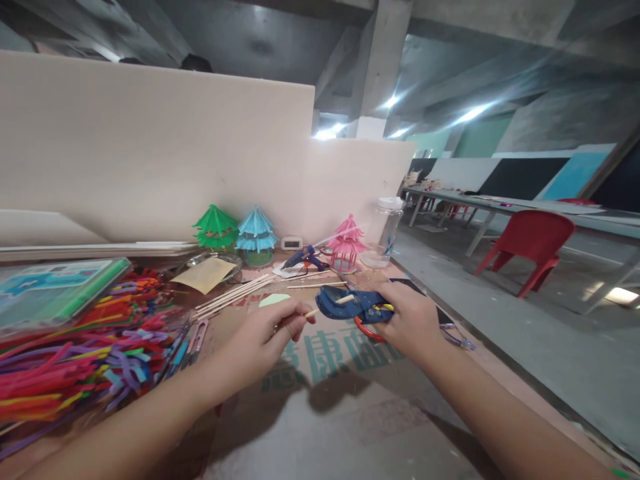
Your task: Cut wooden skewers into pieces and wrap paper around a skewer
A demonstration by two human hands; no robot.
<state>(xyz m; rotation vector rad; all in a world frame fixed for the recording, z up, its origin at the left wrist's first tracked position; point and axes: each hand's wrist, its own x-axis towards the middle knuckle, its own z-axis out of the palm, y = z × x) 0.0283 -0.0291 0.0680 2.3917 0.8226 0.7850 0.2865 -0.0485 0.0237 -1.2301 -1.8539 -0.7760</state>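
Observation:
My left hand [267, 337] is closed in a pinch on a thin wooden stick [311, 312], whose tip points right toward the tool in my other hand. My right hand [411, 320] is wrapped round a blue cutter with red-and-yellow handles [350, 305]; a short bit of stick lies across its blue head. Both hands hover over a cardboard sheet with green print [340, 373] on the table.
A heap of coloured strips [85, 347] lies at the left beside a green plastic box [55, 287]. Loose wooden sticks [235, 293], a blue glue gun [305, 257], green [216, 228], blue [256, 233] and pink [346, 243] paper pavilions and a clear jar [387, 227] stand behind. White partition boards [150, 147] back the table. A red chair [530, 243] stands to the right.

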